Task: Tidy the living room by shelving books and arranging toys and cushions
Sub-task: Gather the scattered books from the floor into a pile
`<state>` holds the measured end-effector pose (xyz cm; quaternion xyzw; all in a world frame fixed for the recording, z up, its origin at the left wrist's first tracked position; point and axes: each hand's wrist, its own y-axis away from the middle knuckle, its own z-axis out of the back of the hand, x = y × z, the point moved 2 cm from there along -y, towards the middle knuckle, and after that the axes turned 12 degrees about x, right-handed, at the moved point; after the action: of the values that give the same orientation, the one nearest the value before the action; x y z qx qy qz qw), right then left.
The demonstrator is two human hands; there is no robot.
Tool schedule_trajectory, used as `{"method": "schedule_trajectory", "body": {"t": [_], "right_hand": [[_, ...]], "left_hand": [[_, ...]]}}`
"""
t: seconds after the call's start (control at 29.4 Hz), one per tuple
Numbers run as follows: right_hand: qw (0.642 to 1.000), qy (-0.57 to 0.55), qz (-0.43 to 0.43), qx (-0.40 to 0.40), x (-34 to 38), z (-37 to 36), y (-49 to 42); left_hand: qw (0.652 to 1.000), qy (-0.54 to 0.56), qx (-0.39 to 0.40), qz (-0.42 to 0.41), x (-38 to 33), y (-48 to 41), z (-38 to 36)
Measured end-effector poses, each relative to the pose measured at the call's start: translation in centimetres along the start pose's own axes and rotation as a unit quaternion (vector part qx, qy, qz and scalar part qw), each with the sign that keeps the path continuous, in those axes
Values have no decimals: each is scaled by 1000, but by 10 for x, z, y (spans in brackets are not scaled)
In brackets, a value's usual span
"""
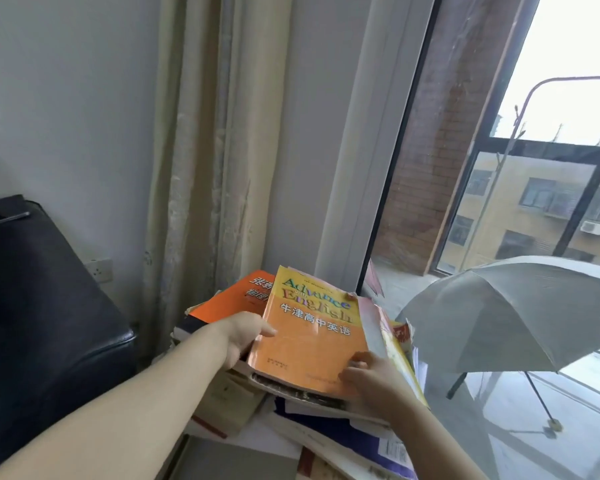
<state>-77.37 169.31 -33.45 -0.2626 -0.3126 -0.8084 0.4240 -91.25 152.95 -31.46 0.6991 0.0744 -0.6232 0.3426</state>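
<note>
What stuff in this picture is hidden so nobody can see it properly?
All in the head view:
- Left hand's fingers: tucked under the Advance with English book.
- Orange book's title: half covered by that book.
- Pile below: covers overlapped, print blurred.
- Umbrella: right side cut off by the picture's edge.

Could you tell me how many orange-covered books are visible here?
2: the Advance with English book on top, and an orange book behind it, leftward. Others may be hidden in the pile.

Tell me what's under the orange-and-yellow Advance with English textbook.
The orange-and-yellow textbook, held by the left hand and right hand, tops a messy pile of worn books; the covers directly beneath are hidden.
</note>
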Motion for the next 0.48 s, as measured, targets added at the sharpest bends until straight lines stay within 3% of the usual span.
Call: {"method": "schedule_trajectory", "body": {"t": [0.1,0.24,0.37,0.48], "right_hand": [[1000,3,22,16,7,-4,6],[999,-29,23,0,-3,-10,7],[993,-104,48,-21,-15,-15,1],[981,-169,72,-56,-18,-20,4]], "left_hand": [[998,43,-27,37,-5,-4,3],[995,-37,-85,25,1,-17,2],[958,-211,-191,-46,16,-18,-6],[929,-241,-219,-173,14,5,-17]]}}
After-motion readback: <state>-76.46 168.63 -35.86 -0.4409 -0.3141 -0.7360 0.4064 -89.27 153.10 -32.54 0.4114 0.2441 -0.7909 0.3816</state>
